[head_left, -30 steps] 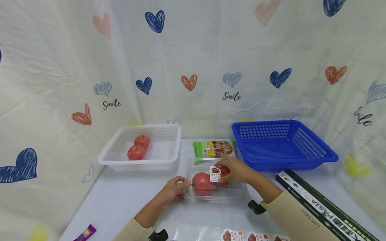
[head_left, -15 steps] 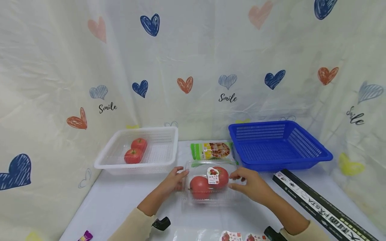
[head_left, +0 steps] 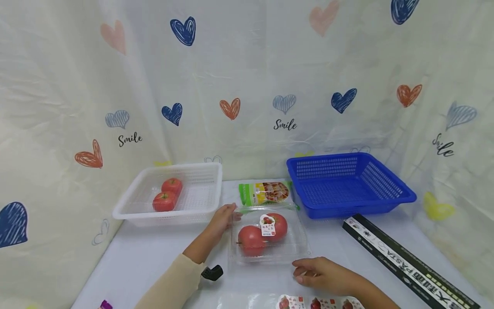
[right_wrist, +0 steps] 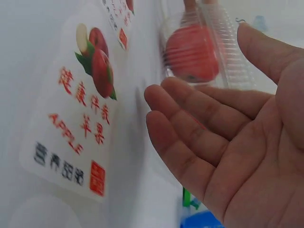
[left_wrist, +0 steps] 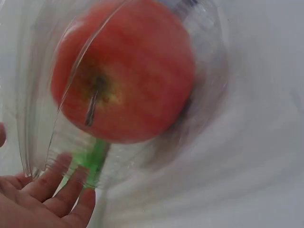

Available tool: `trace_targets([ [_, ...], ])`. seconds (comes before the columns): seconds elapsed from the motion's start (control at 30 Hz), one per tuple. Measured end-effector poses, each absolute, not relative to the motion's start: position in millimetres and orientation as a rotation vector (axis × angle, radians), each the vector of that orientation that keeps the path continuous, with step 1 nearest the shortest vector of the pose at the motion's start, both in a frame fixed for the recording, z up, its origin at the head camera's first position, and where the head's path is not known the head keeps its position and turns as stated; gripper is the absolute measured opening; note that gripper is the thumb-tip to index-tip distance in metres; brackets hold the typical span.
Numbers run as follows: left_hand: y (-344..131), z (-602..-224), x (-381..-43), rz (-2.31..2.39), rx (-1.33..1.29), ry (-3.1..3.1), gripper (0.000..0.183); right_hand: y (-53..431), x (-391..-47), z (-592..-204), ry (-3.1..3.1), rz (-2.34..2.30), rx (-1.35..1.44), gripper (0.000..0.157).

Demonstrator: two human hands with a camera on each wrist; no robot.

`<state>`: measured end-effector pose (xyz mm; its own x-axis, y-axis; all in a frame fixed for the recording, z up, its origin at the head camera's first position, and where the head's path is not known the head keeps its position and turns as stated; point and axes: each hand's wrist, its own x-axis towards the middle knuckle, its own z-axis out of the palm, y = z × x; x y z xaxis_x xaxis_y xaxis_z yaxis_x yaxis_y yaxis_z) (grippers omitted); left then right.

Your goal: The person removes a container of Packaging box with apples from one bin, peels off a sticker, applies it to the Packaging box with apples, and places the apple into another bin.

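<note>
A clear plastic clamshell box (head_left: 295, 246) holds two red apples (head_left: 251, 240), and a white apple sticker (head_left: 267, 225) lies on its lid. At the box's back left corner, my left hand (head_left: 221, 222) rests with fairly straight fingers against the side. The left wrist view shows those fingers (left_wrist: 66, 194) partly through the clear plastic, below an apple with a stem. My right hand (head_left: 322, 274) hovers near the box's front right corner, fingers loosely bent and holding nothing. Below it is a strip of apple stickers (head_left: 296, 301), seen close up in the right wrist view.
At the back left, a white basket (head_left: 204, 210) holds a clear pack with two apples (head_left: 164, 201). A blue basket (head_left: 351, 208) stands back right, beside a green and yellow food bag (head_left: 266, 194). A long black box (head_left: 409, 262) lies on the right.
My right hand has left the sticker on the lid and drawn back toward the front right. The left hand has slid along the box's left side toward its back corner. The head view has shifted slightly.
</note>
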<state>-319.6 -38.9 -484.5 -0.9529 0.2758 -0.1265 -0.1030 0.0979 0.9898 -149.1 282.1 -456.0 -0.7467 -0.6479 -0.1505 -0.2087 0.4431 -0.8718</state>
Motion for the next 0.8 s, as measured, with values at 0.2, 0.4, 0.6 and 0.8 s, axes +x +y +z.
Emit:
trace_targets([
  [0.2, -48.6, -488.8, -312.5, 2.015, 0.198, 1.976, 0.042, 281.8, -152.9, -456.9, 2.126, -1.354, -0.636, 0.056],
  [0.4, -60.8, -483.1, -301.5, 1.896, 0.171, 1.919, 0.063, 287.3, -151.7, -454.8, 2.046, -1.47, -0.57, 0.058],
  [0.6, -62.8, -479.1, -299.1, 1.703, 0.222, 1.9, 0.074, 284.1, -154.2, -451.1, 2.145, -1.447, -0.508, 0.061],
  [0.8, -64.0, -481.1, -288.5, 1.549, 0.248, 1.938, 0.069, 272.6, -164.2, -446.2, 2.295, -1.43, -0.307, 0.052],
])
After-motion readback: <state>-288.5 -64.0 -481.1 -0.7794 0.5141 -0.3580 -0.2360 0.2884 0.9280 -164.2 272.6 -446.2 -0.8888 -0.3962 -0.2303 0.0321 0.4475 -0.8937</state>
